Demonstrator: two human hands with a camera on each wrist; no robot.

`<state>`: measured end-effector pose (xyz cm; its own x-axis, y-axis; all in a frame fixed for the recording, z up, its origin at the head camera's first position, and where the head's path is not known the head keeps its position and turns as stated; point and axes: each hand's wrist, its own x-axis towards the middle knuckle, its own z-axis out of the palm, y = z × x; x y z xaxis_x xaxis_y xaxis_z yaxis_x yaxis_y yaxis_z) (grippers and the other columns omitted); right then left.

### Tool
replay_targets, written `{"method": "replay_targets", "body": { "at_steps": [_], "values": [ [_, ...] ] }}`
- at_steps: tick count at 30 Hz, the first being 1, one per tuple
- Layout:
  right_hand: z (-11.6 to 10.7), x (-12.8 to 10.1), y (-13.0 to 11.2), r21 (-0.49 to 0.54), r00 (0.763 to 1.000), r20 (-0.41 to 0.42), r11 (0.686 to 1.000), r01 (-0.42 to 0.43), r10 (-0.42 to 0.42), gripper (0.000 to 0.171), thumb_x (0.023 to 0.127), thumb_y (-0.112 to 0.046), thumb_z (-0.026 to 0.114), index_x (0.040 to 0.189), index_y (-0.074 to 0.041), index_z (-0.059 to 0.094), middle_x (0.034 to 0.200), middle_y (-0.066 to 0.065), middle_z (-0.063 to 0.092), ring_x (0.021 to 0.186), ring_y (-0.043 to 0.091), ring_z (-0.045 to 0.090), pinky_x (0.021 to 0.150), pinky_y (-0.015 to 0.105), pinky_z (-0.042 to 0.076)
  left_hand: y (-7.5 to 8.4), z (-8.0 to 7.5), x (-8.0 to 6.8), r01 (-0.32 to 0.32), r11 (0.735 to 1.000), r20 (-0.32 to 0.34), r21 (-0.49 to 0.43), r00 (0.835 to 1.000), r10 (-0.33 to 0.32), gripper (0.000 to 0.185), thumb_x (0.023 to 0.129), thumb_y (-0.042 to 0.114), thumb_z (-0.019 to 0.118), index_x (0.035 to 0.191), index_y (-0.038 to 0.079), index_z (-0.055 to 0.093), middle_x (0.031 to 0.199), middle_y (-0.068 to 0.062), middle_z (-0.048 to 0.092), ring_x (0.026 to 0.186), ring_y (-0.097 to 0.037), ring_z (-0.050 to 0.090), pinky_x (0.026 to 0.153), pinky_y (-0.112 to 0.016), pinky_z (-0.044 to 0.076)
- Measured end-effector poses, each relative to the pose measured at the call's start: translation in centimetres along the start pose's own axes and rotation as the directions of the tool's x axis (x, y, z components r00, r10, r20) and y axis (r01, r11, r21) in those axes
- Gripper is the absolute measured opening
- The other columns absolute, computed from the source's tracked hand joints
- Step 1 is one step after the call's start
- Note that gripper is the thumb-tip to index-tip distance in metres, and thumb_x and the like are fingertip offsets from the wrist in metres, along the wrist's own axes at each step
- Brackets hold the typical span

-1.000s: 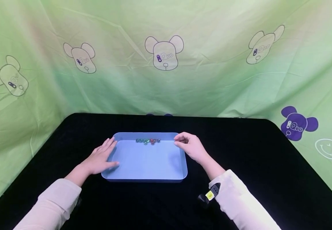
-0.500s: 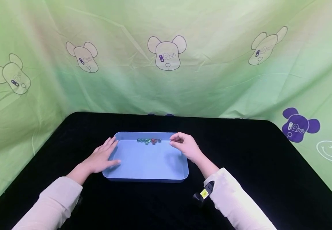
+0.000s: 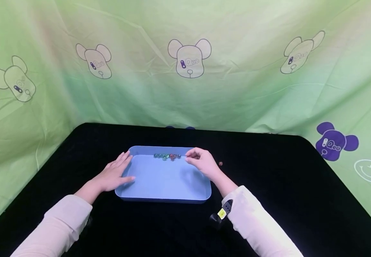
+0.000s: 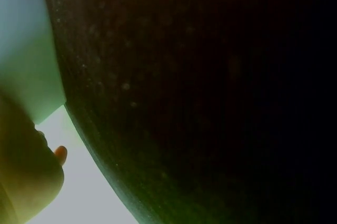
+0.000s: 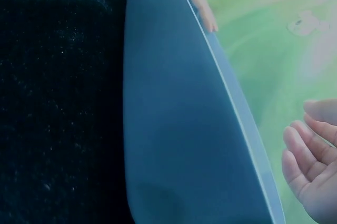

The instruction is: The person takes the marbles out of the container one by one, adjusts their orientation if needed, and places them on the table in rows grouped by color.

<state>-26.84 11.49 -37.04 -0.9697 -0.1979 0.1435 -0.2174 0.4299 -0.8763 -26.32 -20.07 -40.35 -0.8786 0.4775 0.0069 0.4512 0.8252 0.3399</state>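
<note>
Right hand shifted leftward over tray, frame's lower centre; fingers bent, hold cannot be told. Left hand laid at left rim, fingers extended, nothing gripped. Beads grouped along tray's upper side.

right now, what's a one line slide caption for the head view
Left hand on a blue tray, right hand over its far corner, near small coloured pieces.
</note>
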Motion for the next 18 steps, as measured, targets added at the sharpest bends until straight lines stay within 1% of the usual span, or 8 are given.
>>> {"method": "replay_targets", "body": {
  "at_steps": [8, 12, 18],
  "values": [
    [0.6, 0.5, 0.0, -0.009, 1.0, 0.004, 1.0, 0.014, -0.014, 0.016, 0.079, -0.007, 0.061, 0.091, 0.004, 0.06, 0.08, 0.007, 0.058, 0.069, 0.016, 0.052, 0.062, 0.026, 0.042, -0.1, 0.0, 0.1, 0.007, 1.0, 0.011, 0.002, 1.0, -0.007, 0.078, 0.083, 0.048, 0.047, 0.137, 0.001, 0.016, 0.143, -0.012, 0.004, 0.129, -0.03, 0.001, 0.096, -0.051, 0.012],
    [0.9, 0.8, 0.1, 0.001, 1.0, 0.003, 1.0, 0.016, -0.016, 0.015, 0.079, -0.007, 0.061, 0.09, 0.003, 0.06, 0.079, 0.007, 0.058, 0.069, 0.016, 0.052, 0.062, 0.026, 0.042, -0.1, 0.0, 0.1, 0.006, 1.0, 0.01, 0.013, 1.0, -0.007, 0.078, 0.083, 0.048, 0.048, 0.137, 0.001, 0.016, 0.143, -0.012, 0.004, 0.129, -0.03, 0.001, 0.096, -0.051, 0.012],
    [1.4, 1.2, 0.3, 0.02, 1.0, -0.007, 1.0, 0.016, -0.016, 0.016, 0.078, -0.005, 0.061, 0.09, 0.005, 0.06, 0.077, 0.007, 0.059, 0.067, 0.014, 0.052, 0.061, 0.024, 0.042, -0.1, 0.0, 0.1, 0.01, 1.0, 0.011, 0.014, 1.0, -0.01, 0.077, 0.083, 0.047, 0.048, 0.137, 0.001, 0.017, 0.143, -0.012, 0.004, 0.129, -0.03, 0.001, 0.096, -0.051, 0.012]
  ]
}}
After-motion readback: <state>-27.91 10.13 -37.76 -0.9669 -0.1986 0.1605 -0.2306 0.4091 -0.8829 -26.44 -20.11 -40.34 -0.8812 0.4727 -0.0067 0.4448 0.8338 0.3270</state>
